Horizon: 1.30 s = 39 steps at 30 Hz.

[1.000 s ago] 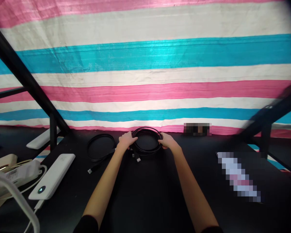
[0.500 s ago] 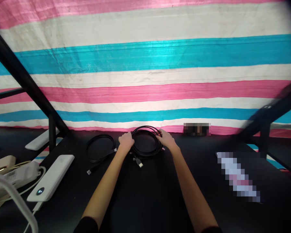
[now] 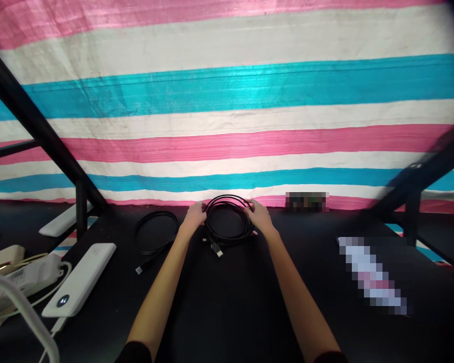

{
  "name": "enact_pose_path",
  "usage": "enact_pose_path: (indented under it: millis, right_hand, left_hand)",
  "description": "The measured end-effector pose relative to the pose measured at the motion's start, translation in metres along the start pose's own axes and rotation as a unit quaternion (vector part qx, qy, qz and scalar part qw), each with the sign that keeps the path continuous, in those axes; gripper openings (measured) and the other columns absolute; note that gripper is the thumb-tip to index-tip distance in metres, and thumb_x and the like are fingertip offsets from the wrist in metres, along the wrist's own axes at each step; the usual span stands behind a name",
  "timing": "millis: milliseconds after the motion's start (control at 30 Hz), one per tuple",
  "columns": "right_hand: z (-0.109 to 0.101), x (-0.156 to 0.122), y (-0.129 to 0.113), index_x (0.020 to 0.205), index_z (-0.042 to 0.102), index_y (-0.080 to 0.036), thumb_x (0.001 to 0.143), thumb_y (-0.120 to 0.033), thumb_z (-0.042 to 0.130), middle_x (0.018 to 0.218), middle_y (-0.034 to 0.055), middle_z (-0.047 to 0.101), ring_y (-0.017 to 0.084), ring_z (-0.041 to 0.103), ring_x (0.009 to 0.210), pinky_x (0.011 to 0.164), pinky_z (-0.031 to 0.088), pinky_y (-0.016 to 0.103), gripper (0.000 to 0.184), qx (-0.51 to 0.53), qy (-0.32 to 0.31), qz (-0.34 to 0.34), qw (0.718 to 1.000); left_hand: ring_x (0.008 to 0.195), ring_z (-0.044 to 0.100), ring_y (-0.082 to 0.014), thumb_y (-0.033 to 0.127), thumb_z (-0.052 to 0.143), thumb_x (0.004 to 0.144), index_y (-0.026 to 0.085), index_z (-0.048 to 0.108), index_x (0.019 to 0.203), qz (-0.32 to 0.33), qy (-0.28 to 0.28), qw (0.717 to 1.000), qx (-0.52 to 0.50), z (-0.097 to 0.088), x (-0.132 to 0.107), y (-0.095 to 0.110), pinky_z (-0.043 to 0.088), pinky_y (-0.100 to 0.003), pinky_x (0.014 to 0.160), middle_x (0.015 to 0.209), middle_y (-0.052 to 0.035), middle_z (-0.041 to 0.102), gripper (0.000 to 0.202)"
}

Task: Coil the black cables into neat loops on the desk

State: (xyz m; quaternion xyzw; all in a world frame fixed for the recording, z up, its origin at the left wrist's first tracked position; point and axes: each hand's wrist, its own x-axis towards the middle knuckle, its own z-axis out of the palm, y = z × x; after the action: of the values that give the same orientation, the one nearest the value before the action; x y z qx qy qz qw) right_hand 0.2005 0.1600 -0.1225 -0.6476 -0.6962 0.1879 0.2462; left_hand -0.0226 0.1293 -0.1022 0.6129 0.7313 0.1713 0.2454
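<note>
A coiled black cable (image 3: 227, 237) lies on the black table, its loops slightly spread at the far side. A USB plug (image 3: 218, 250) with a metal end points toward me at the coil's near edge. My left hand (image 3: 195, 215) grips the left side of the coil, fingers curled round the loops. On the right side, my right hand (image 3: 259, 214) is closed on the loops, thumb toward the middle. A second, thinner coiled black cable (image 3: 156, 214) rests left of my left hand; my forearm hides part of it.
A white power bank (image 3: 81, 277) lies to the left, beside a white power strip (image 3: 36, 275) with cords. Black frame bars (image 3: 49, 136) slant on both sides. A blurred flat object (image 3: 373, 277) lies right; a blurred dark box (image 3: 306, 201) stands by the striped sheet (image 3: 227, 85).
My left hand has shifted slightly to the left and away from me along the coil. The far loops and the USB plug moved a little. My right hand is nearly still.
</note>
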Motion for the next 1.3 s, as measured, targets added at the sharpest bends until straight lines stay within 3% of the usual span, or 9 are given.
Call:
enact_pose_path:
  millis: [100,167,400,633,800,900,1000,1133,1300]
  right_hand:
    - [0.004,0.003,0.001,0.122,0.055,-0.020,0.088,-0.028,0.047,0.105,0.0083,0.067,0.018,0.062,0.095,0.080,0.045,0.027,0.036,0.007,0.005,-0.005,1.000]
    - [0.005,0.004,0.000,0.121,0.057,-0.019,0.088,-0.030,0.047,0.106,0.0088,0.067,0.017,0.062,0.095,0.080,0.045,0.026,0.036,0.007,-0.001,-0.010,1.000]
    - [-0.004,-0.001,-0.003,0.096,0.071,-0.021,0.076,-0.021,0.057,0.092,0.0059,0.071,0.022,0.065,0.092,0.075,0.046,0.027,0.024,-0.033,-0.059,0.019,0.997]
    - [-0.013,-0.007,-0.007,0.090,0.071,-0.021,0.070,-0.018,0.062,0.095,0.0069,0.070,0.025,0.064,0.098,0.078,0.047,0.030,0.022,-0.082,-0.100,0.083,0.988]
    - [-0.017,-0.006,-0.012,0.106,0.066,-0.023,0.071,-0.015,0.064,0.097,0.0057,0.071,0.019,0.069,0.083,0.075,0.048,0.027,0.035,-0.092,-0.132,0.119,0.980]
    - [-0.015,-0.005,-0.013,0.099,0.066,-0.017,0.070,-0.016,0.067,0.081,0.0063,0.072,0.016,0.069,0.063,0.069,0.049,0.026,0.029,-0.100,-0.155,0.146,0.972]
    - [-0.014,-0.005,-0.014,0.092,0.066,-0.016,0.070,-0.018,0.069,0.074,0.0053,0.071,0.016,0.068,0.060,0.068,0.049,0.026,0.022,-0.104,-0.158,0.156,0.969]
    - [-0.015,-0.006,-0.014,0.089,0.066,-0.020,0.069,-0.018,0.069,0.080,0.0040,0.072,0.017,0.069,0.069,0.070,0.049,0.025,0.020,-0.099,-0.145,0.150,0.973]
    - [-0.020,-0.008,-0.015,0.091,0.068,-0.020,0.071,-0.020,0.066,0.093,0.0075,0.071,0.022,0.068,0.084,0.079,0.048,0.031,0.021,-0.097,-0.120,0.132,0.979]
  left_hand:
    - [0.104,0.061,-0.0267,0.025,0.057,0.078,0.013,0.059,0.110,-0.016,0.006,0.999,0.034,-0.003,-0.002,0.000,0.046,-0.031,0.084,0.115,-0.0153,0.063,0.034]
    - [0.108,0.058,-0.0293,0.033,0.059,0.078,0.013,0.060,0.107,-0.031,0.002,0.998,0.054,-0.004,-0.004,0.001,0.045,-0.034,0.087,0.114,-0.0158,0.064,0.035]
    - [0.081,0.069,-0.0244,0.039,0.060,0.078,0.016,0.064,0.087,-0.077,-0.034,0.992,0.094,-0.002,-0.007,0.003,0.047,-0.033,0.080,0.078,-0.0096,0.072,0.025]
    - [0.062,0.069,-0.0195,0.038,0.053,0.082,0.016,0.062,0.083,-0.085,-0.067,0.989,0.096,0.000,-0.005,0.004,0.049,-0.030,0.070,0.065,-0.0061,0.071,0.024]
    - [0.064,0.067,-0.0163,0.033,0.050,0.088,0.014,0.063,0.087,-0.072,-0.069,0.990,0.101,0.001,-0.010,0.011,0.050,-0.030,0.071,0.069,-0.0048,0.069,0.023]
    - [0.077,0.064,-0.0161,0.036,0.051,0.089,0.013,0.061,0.098,-0.062,-0.057,0.991,0.104,0.002,-0.013,0.014,0.051,-0.036,0.076,0.088,-0.0056,0.067,0.027]
    - [0.084,0.062,-0.0170,0.036,0.053,0.088,0.013,0.058,0.106,-0.059,-0.054,0.992,0.102,0.003,-0.013,0.015,0.052,-0.038,0.076,0.099,-0.0067,0.063,0.029]
    - [0.079,0.063,-0.0159,0.037,0.052,0.089,0.013,0.058,0.105,-0.054,-0.055,0.993,0.094,0.005,-0.014,0.014,0.052,-0.036,0.074,0.094,-0.0059,0.064,0.030]
    - [0.067,0.068,-0.0164,0.033,0.046,0.089,0.016,0.059,0.104,-0.042,-0.032,0.995,0.081,0.001,-0.014,0.014,0.048,-0.028,0.072,0.068,-0.0030,0.069,0.027]
